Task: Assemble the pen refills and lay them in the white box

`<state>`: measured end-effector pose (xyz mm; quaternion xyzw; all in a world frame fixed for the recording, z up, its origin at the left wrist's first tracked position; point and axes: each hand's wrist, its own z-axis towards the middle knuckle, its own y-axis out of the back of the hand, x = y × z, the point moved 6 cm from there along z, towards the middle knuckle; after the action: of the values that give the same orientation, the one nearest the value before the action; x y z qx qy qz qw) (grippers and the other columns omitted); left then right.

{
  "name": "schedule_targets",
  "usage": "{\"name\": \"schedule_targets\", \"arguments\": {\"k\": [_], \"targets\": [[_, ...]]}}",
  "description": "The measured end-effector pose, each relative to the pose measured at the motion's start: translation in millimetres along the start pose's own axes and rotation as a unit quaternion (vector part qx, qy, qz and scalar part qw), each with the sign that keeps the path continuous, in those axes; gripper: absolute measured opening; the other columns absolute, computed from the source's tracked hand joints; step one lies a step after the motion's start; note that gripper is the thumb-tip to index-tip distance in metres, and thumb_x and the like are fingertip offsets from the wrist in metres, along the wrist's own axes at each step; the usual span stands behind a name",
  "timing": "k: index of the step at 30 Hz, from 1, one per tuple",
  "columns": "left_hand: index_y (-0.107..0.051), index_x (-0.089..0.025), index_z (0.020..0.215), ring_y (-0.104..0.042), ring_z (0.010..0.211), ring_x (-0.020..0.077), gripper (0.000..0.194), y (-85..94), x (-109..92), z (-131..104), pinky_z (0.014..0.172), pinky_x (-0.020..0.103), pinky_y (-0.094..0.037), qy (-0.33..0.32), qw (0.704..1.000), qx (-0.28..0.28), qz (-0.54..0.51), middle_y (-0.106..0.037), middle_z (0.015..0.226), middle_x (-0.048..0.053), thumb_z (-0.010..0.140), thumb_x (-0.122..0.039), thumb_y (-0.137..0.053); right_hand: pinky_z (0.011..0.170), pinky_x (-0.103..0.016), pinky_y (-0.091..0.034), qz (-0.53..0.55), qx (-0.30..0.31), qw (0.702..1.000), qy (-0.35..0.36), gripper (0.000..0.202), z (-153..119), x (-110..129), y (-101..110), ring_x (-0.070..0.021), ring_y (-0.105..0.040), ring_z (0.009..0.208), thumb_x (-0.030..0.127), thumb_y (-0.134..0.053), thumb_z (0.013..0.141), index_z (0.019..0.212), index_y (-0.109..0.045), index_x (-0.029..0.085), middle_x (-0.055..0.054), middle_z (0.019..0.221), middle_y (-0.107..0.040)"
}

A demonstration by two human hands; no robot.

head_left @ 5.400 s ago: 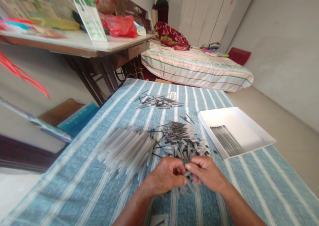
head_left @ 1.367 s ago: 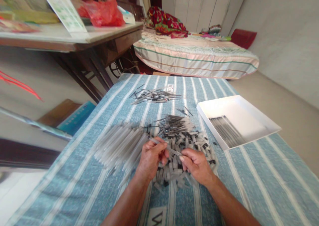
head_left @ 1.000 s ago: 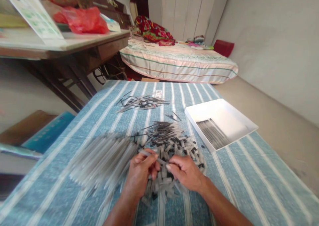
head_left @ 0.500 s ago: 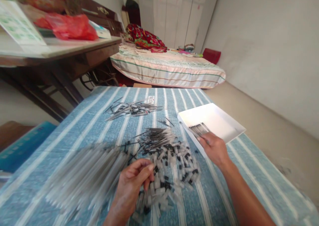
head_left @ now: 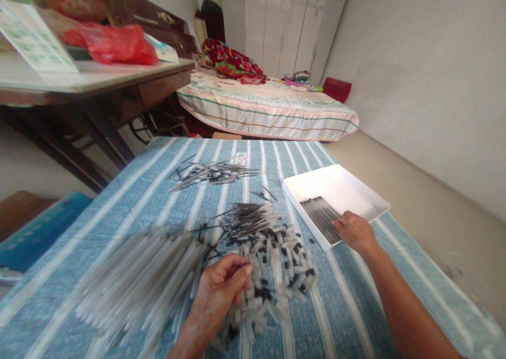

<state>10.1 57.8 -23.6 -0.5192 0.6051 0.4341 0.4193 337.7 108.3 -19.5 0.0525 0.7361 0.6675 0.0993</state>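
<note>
My left hand (head_left: 225,285) is closed in a pinch over the left edge of a heap of clear pen caps (head_left: 292,267) with black parts; whatever its fingertips hold is hidden. My right hand (head_left: 358,233) reaches over the near side of a shallow white box (head_left: 366,203). Its fingers are pinched at the right end of a row of pens (head_left: 318,214) lying side by side in the box, seemingly on the last pen. Left of my left hand lies a large pile of clear pen barrels (head_left: 146,274). Dark thin pen refills (head_left: 251,216) lie beyond the caps.
Another pile of thin refills (head_left: 215,172) lies farther back on the striped blue cloth (head_left: 118,201). A side table (head_left: 174,71) with a red plastic bag (head_left: 120,42) stands at left. Beyond the cloth is a bed (head_left: 269,108).
My right hand has shifted right and slightly toward me along the pens, uncovering more of the row. My left hand has moved slightly right, still pinched.
</note>
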Motion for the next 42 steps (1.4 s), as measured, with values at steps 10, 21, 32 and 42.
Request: {"name": "schedule_targets", "arguments": {"k": [10,21,32,42], "targets": [[-0.059,-0.016,0.062,-0.041,0.034,0.007,0.015,-2.2,-2,-1,0.036,0.018,-0.03,0.005,1.0,0.012,-0.006,-0.054,0.044,-0.004,0.065,-0.031,-0.063,0.067,-0.026,-0.039,-0.014,0.036,0.999,0.022,0.03,0,-7,-5,-0.019,-0.061,0.084,0.03,-0.041,0.088,0.081,-0.068,0.018,-0.009,0.091,-0.062],[-0.058,-0.015,0.064,-0.041,0.033,0.0064,0.015,-3.0,6,2,0.035,0.017,-0.029,0.007,1.0,0.025,-0.013,-0.056,0.044,-0.004,0.066,-0.029,-0.064,0.067,-0.029,-0.039,-0.023,0.047,0.998,0.019,0.031,-3,-7,-5,-0.0216,-0.061,0.084,0.032,-0.039,0.088,0.089,-0.066,0.018,-0.011,0.095,-0.063],[-0.059,-0.017,0.063,-0.041,0.033,0.0072,0.012,9.8,3,2,0.035,0.018,-0.03,-0.01,0.999,-0.037,-0.036,-0.056,0.044,-0.004,0.065,-0.028,-0.064,0.065,-0.027,-0.038,0.084,-0.175,0.98,0.044,0.031,-45,15,25,-0.0197,-0.059,0.075,0.035,-0.04,0.086,0.081,-0.066,0.019,-0.008,0.086,-0.065],[-0.061,-0.019,0.063,-0.042,0.035,0.0081,0.011,15.9,9,6,0.037,0.019,-0.032,-0.07,0.992,-0.087,0.054,-0.054,0.044,-0.005,0.067,-0.028,-0.061,0.064,-0.023,-0.036,0.213,-0.047,0.935,0.281,0.02,-83,149,9,-0.0154,-0.057,0.071,0.024,-0.046,0.085,0.073,-0.062,0.02,-0.003,0.072,-0.063]]}}
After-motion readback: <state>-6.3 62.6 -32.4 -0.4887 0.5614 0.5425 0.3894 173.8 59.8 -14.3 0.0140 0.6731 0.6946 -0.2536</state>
